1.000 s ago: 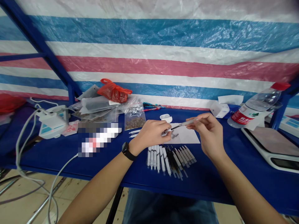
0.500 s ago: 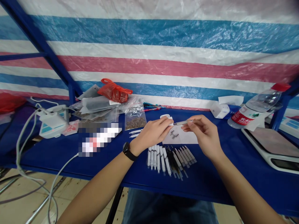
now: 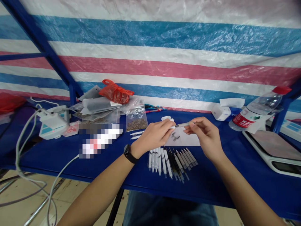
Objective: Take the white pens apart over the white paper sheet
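Note:
Above the table's middle, my left hand (image 3: 157, 133), wearing a black wristband, is closed around the white end of a pen (image 3: 182, 125). My right hand (image 3: 207, 136) pinches the pen's pale grey end between thumb and fingertips. A dark section shows between the two ends. Beneath the hands lies a white sheet of paper (image 3: 188, 139) with several small springs (image 3: 175, 136) on it. Closer to me is a row of white pen barrels (image 3: 156, 159), dark pen refills (image 3: 176, 168) and pale grey pen front parts (image 3: 187, 158). White pen pieces (image 3: 136, 134) lie left of my left hand.
A clear bag of small brown parts (image 3: 136, 124) and stacked plastic bags (image 3: 98, 108) sit back left, under a red bag (image 3: 116, 92). A power strip (image 3: 54, 122) with cables is at left. A bottle (image 3: 256, 110) and a scale (image 3: 275, 150) stand at right.
Both hands stay on the pen at nearly the same place. The fingers of my right hand have shifted slightly on its grey end.

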`<state>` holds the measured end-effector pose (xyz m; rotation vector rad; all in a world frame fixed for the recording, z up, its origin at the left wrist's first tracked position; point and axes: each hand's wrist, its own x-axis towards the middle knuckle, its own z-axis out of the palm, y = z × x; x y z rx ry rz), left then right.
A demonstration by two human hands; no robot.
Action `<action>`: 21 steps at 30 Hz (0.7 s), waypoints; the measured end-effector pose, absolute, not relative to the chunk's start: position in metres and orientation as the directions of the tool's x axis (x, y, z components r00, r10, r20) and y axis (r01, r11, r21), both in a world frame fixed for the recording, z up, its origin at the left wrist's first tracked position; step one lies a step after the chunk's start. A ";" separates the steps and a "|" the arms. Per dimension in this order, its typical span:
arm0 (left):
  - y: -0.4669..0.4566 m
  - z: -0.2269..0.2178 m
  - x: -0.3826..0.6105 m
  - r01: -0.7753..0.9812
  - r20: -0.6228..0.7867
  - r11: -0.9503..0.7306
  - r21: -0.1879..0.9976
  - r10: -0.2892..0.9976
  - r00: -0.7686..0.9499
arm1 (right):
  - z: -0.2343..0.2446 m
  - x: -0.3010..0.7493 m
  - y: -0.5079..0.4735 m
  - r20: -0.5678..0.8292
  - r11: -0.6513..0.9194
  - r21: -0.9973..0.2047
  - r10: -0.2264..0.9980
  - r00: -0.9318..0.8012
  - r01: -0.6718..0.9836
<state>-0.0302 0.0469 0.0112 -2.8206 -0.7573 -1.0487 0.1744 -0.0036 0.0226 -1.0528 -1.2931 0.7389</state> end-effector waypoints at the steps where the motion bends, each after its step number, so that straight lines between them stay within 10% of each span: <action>1: 0.047 0.011 -0.030 0.461 0.625 -0.878 0.132 0.435 0.648 | 0.023 0.174 -0.004 0.386 0.369 -0.921 0.909 0.156 0.127; 21: 0.044 0.013 -0.027 0.425 0.650 -0.899 0.102 0.384 0.656 | 0.025 0.171 -0.007 0.393 0.321 -0.858 0.913 0.110 0.400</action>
